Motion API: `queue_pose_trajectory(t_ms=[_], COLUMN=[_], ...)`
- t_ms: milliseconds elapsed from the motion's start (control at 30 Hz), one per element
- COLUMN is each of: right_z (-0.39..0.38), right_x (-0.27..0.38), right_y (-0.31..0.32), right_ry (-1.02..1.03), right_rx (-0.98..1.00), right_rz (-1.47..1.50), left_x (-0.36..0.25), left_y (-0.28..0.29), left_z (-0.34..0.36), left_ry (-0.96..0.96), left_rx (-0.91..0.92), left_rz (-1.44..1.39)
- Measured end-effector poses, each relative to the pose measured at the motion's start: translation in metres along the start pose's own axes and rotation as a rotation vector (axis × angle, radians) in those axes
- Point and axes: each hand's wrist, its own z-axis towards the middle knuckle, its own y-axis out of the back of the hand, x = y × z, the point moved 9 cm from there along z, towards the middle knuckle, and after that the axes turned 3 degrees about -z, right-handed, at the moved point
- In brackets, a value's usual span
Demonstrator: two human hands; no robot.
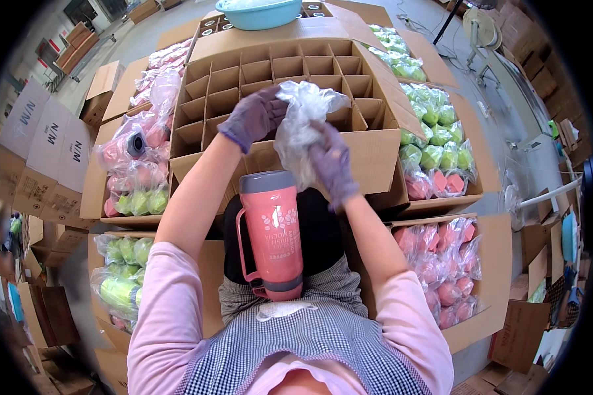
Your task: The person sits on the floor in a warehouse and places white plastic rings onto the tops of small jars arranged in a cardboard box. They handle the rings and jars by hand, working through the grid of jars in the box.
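Note:
My left hand (254, 115) and my right hand (333, 161), both in grey-purple gloves, are closed on a crumpled clear plastic bag (300, 115), left at its upper edge, right along its side. A pink mug (270, 230) with grey lid, grey base and side handle lies on my lap below the bag. Just beyond my hands stands a cardboard box (375, 158) with a grid of dividers; the cells I can see into look unfilled, and some are hidden by the bag.
Boxes of bagged pink and green items flank me (132, 197), (438, 131), (448, 270). A blue basin (257, 16) sits on a far box. Cartons (49, 138) are stacked left; a metal stand with a reel (474, 36) is at right.

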Motion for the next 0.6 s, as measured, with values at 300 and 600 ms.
queue_pose_trajectory(t_ms=[300,600], right_z=[0.03,-0.052], right_x=[-0.055,-0.077], right_y=[-0.035,-0.014], right_ry=[-0.308,-0.053], right_rx=[-0.092,0.076], right_rz=[0.259,-0.472], left_x=[0.009,0.064], left_y=[-0.019,0.086], left_z=[-0.067,-0.142], left_ry=[-0.379,-0.469], left_rx=[-0.342,-0.555], left_rz=[1.002,0.904])
